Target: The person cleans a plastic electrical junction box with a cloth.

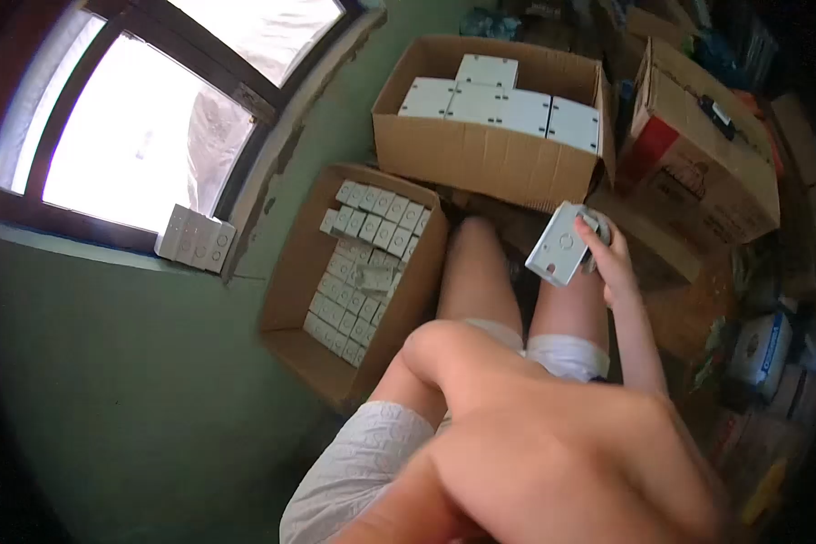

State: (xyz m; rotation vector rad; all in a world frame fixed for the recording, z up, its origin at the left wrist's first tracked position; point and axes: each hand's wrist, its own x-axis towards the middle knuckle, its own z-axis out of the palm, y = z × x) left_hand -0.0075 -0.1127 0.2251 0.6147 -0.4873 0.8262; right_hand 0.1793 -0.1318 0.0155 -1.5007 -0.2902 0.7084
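Note:
My right hand is closed on a white electrical back box, gripping its right end with the thumb on the near face. The box is tilted above my legs and has a round knockout mark and a small opening near its lower end. A greyish piece shows beside it under the fingers; I cannot make out whether it is a separate part. Left of my legs, an open carton holds rows of similar white boxes. My left hand is out of the picture.
Ahead stands an open cardboard box with white square units inside. To its right is a closed carton with a dark object on top. White boxes rest on the window sill. Packets lie at right.

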